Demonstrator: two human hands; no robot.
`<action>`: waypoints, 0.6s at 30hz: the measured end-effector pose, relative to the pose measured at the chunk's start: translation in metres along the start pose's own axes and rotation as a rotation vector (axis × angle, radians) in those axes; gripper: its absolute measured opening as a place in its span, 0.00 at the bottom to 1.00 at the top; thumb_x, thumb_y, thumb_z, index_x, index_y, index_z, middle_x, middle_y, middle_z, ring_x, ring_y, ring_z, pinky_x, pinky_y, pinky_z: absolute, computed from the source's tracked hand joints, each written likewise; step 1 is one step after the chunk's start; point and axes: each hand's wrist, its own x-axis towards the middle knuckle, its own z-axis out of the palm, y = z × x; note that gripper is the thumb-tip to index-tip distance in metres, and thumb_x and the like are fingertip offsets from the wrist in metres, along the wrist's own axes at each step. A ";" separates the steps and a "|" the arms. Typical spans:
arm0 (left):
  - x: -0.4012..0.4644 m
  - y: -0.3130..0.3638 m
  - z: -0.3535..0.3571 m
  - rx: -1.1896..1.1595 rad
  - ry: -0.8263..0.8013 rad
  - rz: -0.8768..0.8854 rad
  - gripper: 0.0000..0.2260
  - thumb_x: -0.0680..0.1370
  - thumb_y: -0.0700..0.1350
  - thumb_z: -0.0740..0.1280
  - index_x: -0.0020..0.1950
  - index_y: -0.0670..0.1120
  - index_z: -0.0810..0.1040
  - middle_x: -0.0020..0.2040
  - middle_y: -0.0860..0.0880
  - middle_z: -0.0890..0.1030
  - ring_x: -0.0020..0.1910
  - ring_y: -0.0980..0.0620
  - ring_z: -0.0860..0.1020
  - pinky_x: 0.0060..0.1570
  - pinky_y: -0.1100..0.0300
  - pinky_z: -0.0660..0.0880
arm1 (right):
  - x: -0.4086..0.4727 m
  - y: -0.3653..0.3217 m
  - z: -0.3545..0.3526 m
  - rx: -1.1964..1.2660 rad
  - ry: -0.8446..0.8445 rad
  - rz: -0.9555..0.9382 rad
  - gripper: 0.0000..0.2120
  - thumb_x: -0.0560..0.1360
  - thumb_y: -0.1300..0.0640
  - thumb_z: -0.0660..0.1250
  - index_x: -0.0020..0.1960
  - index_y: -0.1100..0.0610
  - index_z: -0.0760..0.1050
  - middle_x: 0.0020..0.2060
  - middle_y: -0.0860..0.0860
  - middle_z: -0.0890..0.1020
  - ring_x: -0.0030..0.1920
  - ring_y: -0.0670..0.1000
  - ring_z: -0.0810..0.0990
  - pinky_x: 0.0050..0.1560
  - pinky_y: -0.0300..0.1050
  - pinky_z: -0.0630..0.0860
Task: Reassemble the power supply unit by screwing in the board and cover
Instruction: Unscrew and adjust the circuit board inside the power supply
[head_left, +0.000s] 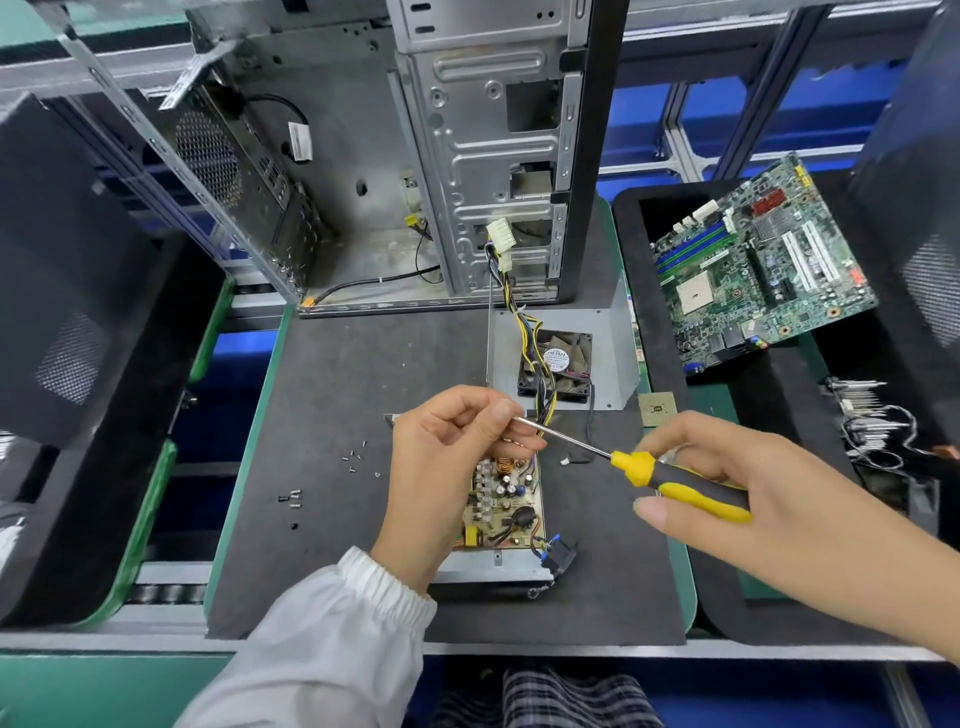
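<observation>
The power supply board lies in its metal base tray on the black mat, partly hidden by my left hand. My right hand grips the yellow and black handle of a screwdriver. My left hand pinches the tip end of its metal shaft above the board. The grey metal cover with a black fan lies behind, joined to the board by a wire bundle. Loose screws and dark screws lie on the mat to the left.
An open computer case stands at the back of the mat. A motherboard leans in the black tray on the right, with a CPU chip beside the cover. Black side panels stand at the left.
</observation>
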 end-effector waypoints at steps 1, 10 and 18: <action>0.000 -0.002 0.001 -0.019 0.009 -0.014 0.05 0.74 0.46 0.70 0.43 0.46 0.85 0.37 0.43 0.84 0.37 0.47 0.85 0.37 0.62 0.80 | 0.001 0.001 0.001 0.022 0.003 0.010 0.13 0.66 0.37 0.63 0.48 0.40 0.71 0.35 0.44 0.81 0.32 0.43 0.72 0.37 0.35 0.68; 0.003 -0.013 0.001 -0.112 -0.018 -0.132 0.15 0.78 0.52 0.61 0.54 0.44 0.83 0.47 0.42 0.84 0.44 0.46 0.85 0.38 0.61 0.80 | 0.003 0.011 -0.004 0.035 0.011 0.043 0.12 0.68 0.39 0.65 0.48 0.42 0.72 0.37 0.46 0.82 0.38 0.51 0.77 0.44 0.47 0.71; 0.001 -0.016 -0.023 1.234 -0.704 0.265 0.14 0.83 0.51 0.58 0.59 0.48 0.80 0.55 0.54 0.81 0.59 0.56 0.75 0.69 0.54 0.60 | -0.006 0.033 -0.020 -0.087 0.058 0.087 0.15 0.65 0.36 0.64 0.48 0.42 0.72 0.36 0.41 0.83 0.33 0.42 0.76 0.40 0.34 0.69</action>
